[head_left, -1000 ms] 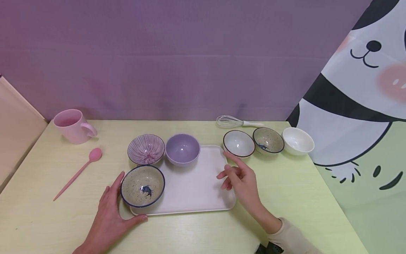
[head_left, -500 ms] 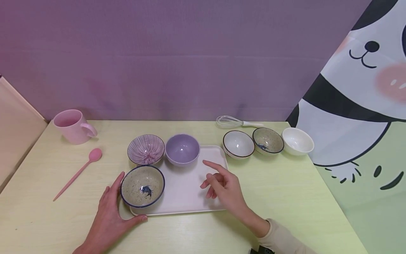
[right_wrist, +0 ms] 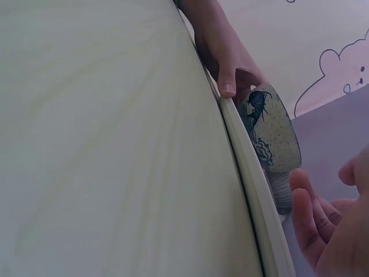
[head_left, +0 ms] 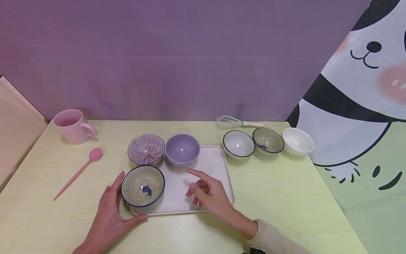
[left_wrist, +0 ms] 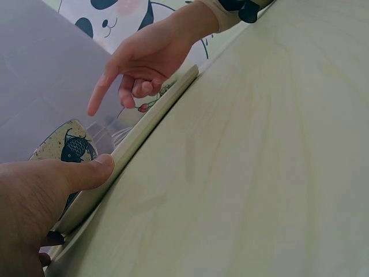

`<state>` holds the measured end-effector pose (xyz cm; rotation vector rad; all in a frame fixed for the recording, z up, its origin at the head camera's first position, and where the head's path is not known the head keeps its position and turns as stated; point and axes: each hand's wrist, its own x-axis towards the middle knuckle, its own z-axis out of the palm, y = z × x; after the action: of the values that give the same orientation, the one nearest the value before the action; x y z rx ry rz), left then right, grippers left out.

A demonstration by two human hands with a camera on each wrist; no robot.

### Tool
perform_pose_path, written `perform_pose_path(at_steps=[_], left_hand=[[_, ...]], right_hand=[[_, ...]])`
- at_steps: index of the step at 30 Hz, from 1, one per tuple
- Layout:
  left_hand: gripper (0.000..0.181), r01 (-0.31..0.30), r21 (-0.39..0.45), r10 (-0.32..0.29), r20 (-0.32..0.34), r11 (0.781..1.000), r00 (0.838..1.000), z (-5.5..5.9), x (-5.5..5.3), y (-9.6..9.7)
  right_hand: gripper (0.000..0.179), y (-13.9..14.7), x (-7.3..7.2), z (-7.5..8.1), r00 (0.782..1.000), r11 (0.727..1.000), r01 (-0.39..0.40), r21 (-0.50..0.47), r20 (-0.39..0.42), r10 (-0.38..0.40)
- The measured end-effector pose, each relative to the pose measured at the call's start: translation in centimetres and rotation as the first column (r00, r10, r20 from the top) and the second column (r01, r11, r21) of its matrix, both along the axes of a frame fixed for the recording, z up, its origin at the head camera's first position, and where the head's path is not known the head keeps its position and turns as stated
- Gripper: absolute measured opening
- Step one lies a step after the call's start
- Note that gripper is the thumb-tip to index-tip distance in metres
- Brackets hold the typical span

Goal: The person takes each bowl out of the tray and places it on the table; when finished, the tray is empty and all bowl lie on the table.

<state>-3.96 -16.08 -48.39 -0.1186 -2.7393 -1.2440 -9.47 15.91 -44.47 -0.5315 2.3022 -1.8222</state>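
In the head view my left hand (head_left: 109,215) lies at the near left corner of a white tray (head_left: 203,190), fingers spread. Its thumb touches the tray's front rim, and the other fingers extend along the left side of a speckled bowl (head_left: 136,185) with a blue fish pattern. A purple bowl (head_left: 183,150) and a pink-striped bowl (head_left: 146,149) stand behind it. Over the tray hovers my right hand (head_left: 210,192), index finger extended below the purple bowl and the others loosely bent, holding nothing. The right wrist view shows the left thumb on the tray rim (right_wrist: 242,141).
On the left are a pink mug (head_left: 70,127) and a pink spoon (head_left: 77,173). Back right, a white bowl with a dark rim (head_left: 239,144), a smaller speckled bowl (head_left: 268,140) and a plain white bowl (head_left: 297,141) stand in a row, with a whisk (head_left: 233,121) behind them.
My right hand has moved left across the tray, from beside the dark-rimmed white bowl to just below the purple bowl. The left hand and the bowls have stayed in place.
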Motion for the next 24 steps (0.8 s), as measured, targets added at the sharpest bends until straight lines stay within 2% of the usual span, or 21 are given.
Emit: perform_pose_path(at_steps=[12, 17, 20, 24], left_hand=[[0.149, -0.001, -0.008, 0.001, 0.022, 1.0, 1.0, 0.1, 0.0, 0.0], [0.149, -0.001, -0.012, 0.001, 0.024, 1.0, 1.0, 0.1, 0.1, -0.1], [0.149, 0.002, -0.01, -0.002, 0.002, 1.0, 1.0, 0.0, 0.0, -0.1], [0.148, 0.011, -0.007, -0.012, -0.042, 1.0, 0.999, -0.2, 0.0, 0.0]], right_hand=[[0.056, -2.9, 0.1, -1.0, 0.996, 0.997, -0.074, 0.011, 0.058, 0.073], [0.059, -4.3, -0.1, -1.2, 0.991, 0.991, -0.129, 0.029, 0.044, 0.128], [0.063, -5.1, -0.1, -1.1, 0.988, 0.988, -0.149, 0.044, 0.045, 0.147], [0.069, -6.1, -0.2, -0.8, 0.988, 0.989, -0.139, 0.048, 0.078, 0.135]])
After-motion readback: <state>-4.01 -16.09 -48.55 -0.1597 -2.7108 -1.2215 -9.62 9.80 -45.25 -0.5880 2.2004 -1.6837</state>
